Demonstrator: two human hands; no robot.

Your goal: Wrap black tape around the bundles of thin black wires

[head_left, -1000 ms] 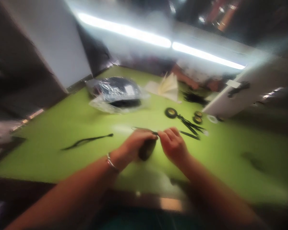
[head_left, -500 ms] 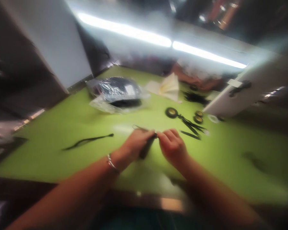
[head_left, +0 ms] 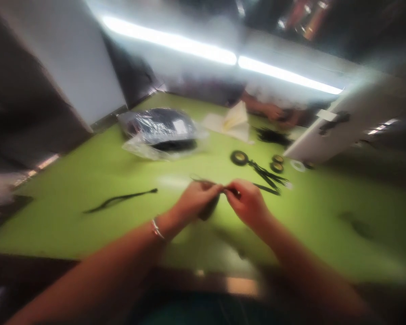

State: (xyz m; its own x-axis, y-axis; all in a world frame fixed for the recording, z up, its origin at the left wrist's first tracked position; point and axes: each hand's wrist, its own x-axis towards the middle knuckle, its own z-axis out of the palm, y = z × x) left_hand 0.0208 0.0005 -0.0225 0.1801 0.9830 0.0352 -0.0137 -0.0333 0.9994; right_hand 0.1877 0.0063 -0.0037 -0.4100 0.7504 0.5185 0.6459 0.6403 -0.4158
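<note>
Over the near middle of the green table (head_left: 67,230), my two hands meet at a dark, strip-like piece (head_left: 209,209). My left hand (head_left: 193,199) is closed around it, and part of it hangs below the fingers. A thin dark loop (head_left: 198,179) sticks out past the left hand's far side. With thumb and fingers pinched, my right hand (head_left: 248,202) grips the piece's end close to the left fingertips. Blur and fingers hide its exact kind. To the left lies a black cord-like strap (head_left: 122,197). Just beyond my right hand are several black straps (head_left: 269,174).
A black tape roll with a yellow core (head_left: 239,157) and smaller rolls (head_left: 276,164) lie ahead. Farther back are a clear plastic bag with dark contents (head_left: 165,131) and pale paper (head_left: 237,122). Another person's hand (head_left: 274,112) is behind a white panel (head_left: 320,135).
My right hand has tilted and shifted slightly, its fingers now more bent over the piece's end. The dark piece hangs a little less visibly below my left hand. The view has shifted slightly.
</note>
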